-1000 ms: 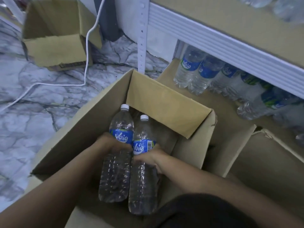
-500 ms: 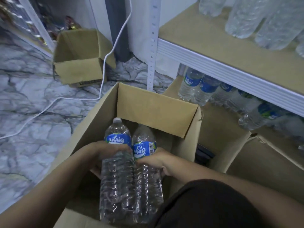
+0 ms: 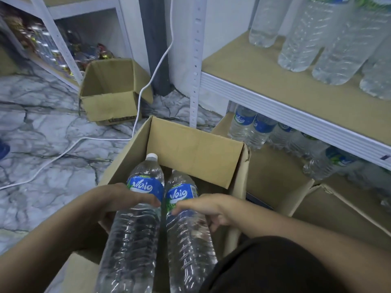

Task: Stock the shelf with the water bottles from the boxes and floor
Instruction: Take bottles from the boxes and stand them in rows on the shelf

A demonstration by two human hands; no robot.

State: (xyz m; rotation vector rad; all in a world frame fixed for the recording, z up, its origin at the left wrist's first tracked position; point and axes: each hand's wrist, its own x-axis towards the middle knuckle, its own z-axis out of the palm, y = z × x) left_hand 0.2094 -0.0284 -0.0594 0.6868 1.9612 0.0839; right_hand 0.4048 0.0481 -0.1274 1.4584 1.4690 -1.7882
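From the head camera, looking down: an open cardboard box (image 3: 196, 153) stands on the marble floor (image 3: 42, 144), and everything else can be placed from it. Over its open top, the left hand (image 3: 124, 197) is wrapped around the left water bottle (image 3: 135, 225), fingers curled over the lower edge of its blue "Waig" label. Just beside it, the right hand (image 3: 209, 208) grips the right water bottle (image 3: 186, 229) at its label, thumb across the front. The two bottles lie side by side, touching, tilted with their necks toward the far wall of the box; the left one shows a white cap, while the right one's cap is hard to make out.

To the right of the box stands the shelf (image 3: 275, 102). Its lower level holds a row of bottles with blue labels (image 3: 243, 125), and the upper board carries several large clear bottles (image 3: 300, 39). Beyond the box, on the floor, sits a smaller empty carton (image 3: 110, 100), with a white cable (image 3: 139, 102) running past it. A further cardboard box (image 3: 338, 208) lies to the right, under the shelf.
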